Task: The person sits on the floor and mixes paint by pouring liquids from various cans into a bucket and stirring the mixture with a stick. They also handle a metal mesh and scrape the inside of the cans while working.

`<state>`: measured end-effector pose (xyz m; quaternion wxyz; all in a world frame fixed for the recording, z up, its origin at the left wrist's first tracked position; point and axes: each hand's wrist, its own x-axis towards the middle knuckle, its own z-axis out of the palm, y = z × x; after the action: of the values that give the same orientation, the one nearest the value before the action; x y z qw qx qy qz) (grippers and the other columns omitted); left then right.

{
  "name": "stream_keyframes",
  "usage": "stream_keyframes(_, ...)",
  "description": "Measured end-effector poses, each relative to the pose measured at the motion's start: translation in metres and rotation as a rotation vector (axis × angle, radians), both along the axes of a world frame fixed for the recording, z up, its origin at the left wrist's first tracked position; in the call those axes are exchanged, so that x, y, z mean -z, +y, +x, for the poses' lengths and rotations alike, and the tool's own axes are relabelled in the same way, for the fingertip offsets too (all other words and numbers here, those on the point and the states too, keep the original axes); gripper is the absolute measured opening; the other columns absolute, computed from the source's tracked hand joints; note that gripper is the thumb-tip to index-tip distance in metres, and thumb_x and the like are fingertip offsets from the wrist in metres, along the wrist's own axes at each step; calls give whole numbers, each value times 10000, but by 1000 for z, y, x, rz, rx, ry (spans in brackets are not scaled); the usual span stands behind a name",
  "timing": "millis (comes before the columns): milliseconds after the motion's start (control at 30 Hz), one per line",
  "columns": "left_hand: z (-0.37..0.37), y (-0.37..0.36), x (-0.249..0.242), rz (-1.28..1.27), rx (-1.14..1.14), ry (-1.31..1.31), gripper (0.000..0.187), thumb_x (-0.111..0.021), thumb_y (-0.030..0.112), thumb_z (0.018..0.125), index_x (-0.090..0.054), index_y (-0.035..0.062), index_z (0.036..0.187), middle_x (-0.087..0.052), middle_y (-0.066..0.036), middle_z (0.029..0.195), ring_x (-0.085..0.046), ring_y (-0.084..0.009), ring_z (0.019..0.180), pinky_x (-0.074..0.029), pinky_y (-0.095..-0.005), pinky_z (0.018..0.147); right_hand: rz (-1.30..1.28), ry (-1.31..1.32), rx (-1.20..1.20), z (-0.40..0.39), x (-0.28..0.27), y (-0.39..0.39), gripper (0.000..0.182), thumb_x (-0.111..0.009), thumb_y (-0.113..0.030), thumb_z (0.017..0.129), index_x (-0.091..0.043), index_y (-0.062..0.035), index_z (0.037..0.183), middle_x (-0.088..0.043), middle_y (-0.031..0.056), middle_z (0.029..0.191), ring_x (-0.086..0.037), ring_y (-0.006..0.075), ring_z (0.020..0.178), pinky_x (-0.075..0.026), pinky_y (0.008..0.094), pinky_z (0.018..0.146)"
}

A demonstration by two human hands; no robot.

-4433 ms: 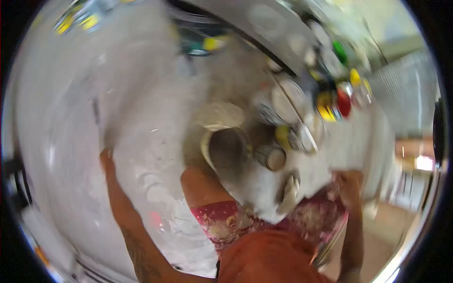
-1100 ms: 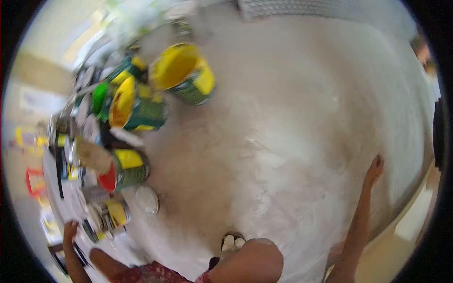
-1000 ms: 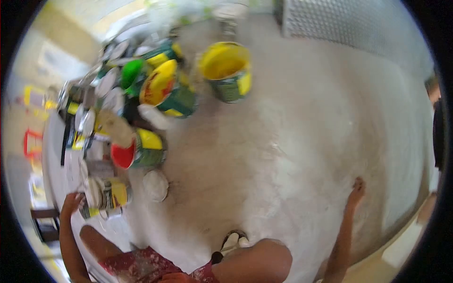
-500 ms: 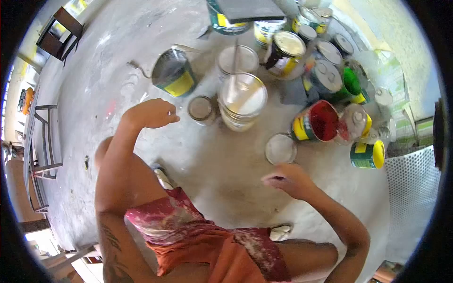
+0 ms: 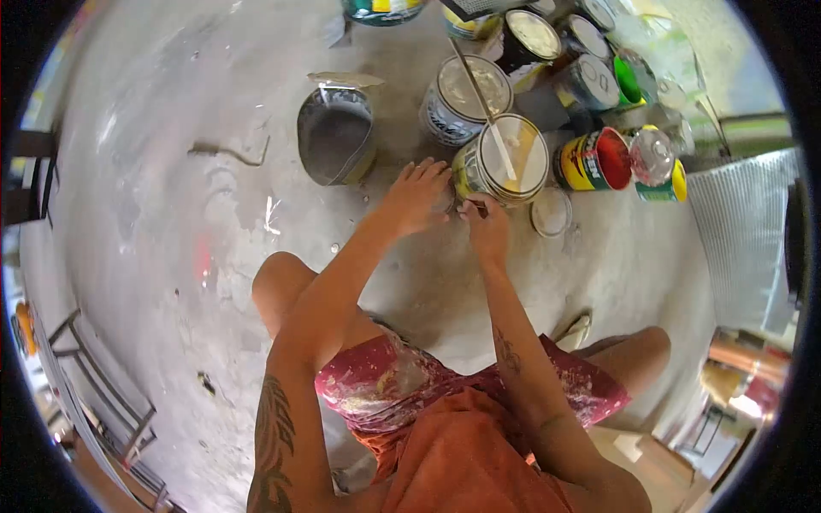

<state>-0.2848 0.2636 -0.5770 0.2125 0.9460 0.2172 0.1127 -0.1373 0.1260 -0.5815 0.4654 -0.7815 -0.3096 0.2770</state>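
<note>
Left hand: the left hand is open, palm down with fingers spread, over a small round container that it mostly covers; what is in that container cannot be seen.
Right hand: the right hand has its fingers curled together beside the small container and the near side of the front can; whether they grip anything cannot be told.
Front can: a round can with a yellow-green label stands upright just beyond the hands, its top whitish, with a pale yellow strip across it.
Stick: a long thin stick with a whitish lower end slants over the grey-white can and onto the front can's top.
Grey-white can: a large grey-white can with dark lettering stands behind the front can, its round top cream-coloured.
Dark bucket: an open dark bucket stands on the left, grey inside; its contents are unclear.
Red inside: a black-and-yellow can tilts on the right, its interior coated red.
Yellow inside: a green can with a yellow interior lies tilted beyond it, near a translucent container.
Floor: a round off-white lid lies on the grey floor, right of the front can.
</note>
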Motion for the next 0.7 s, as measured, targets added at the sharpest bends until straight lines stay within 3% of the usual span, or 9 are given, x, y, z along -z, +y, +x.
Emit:
stream_keyframes(67,6,0,10,7,80,60,814,-768,418,817,-448,16,1448,-443,-168,1480,-410,-359,1391,-325,-492,1163,-99,-44,28,-3,1,5,181,-655,-107,934,-690,-12,1084,-732,115,869,-722,198,831,-539,332,771)
stream_keyframes(133,10,5,16,-20,114,81,816,-776,419,805,-458,14,1438,-449,-168,1460,-417,-359,1376,-324,-494,1161,-249,-396,-56,-5,5,9,163,-680,-106,903,-686,-16,1039,-727,160,884,-726,247,826,-536,346,758)
stream_keyframes(233,15,9,18,-15,154,105,807,-785,415,791,-477,11,1418,-456,-168,1425,-423,-361,1355,-321,-494,1160,-175,-256,7,-5,16,11,140,-678,-87,886,-677,-16,1006,-717,193,914,-720,300,846,-537,370,756)
stream_keyframes(367,11,8,16,-51,173,95,806,-796,403,777,-482,7,1405,-438,-177,1428,-391,-367,1370,-309,-492,1169,-167,-237,11,-9,8,14,125,-668,-73,880,-671,-12,989,-716,181,887,-716,308,819,-539,384,736)
stream_keyframes(467,8,7,22,-61,163,14,815,-804,388,769,-475,3,1408,-425,-183,1438,-373,-369,1384,-296,-495,1179,-179,-305,-8,-7,13,14,133,-661,-68,866,-669,-1,980,-715,172,845,-708,317,762,-538,381,710)
stream_keyframes(533,6,7,24,-97,157,-5,814,-803,374,770,-470,1,1413,-415,-188,1447,-367,-374,1390,-293,-495,1181,-93,-489,-109,-1,14,21,147,-654,-57,846,-667,5,979,-715,157,794,-706,285,709,-533,369,673)
stream_keyframes(567,5,7,25,-130,146,-22,814,-802,361,772,-464,-1,1418,-405,-194,1456,-361,-379,1395,-291,-495,1184,-93,-486,-113,2,17,21,147,-654,-57,846,-667,5,979,-715,157,794,-706,285,709,-533,369,673)
stream_keyframes(633,3,4,24,-133,129,-53,807,-802,332,766,-465,2,1421,-399,-199,1460,-357,-383,1399,-287,-495,1187,-177,-21,-26,5,20,17,161,-643,-47,832,-668,8,982,-712,142,770,-700,241,683,-530,356,653)
stream_keyframes(700,5,4,23,-131,104,-87,802,-802,304,760,-465,4,1423,-393,-204,1464,-353,-387,1402,-284,-494,1191,-164,-47,-18,2,17,17,156,-644,-46,830,-665,15,972,-710,132,752,-694,219,671,-530,352,651)
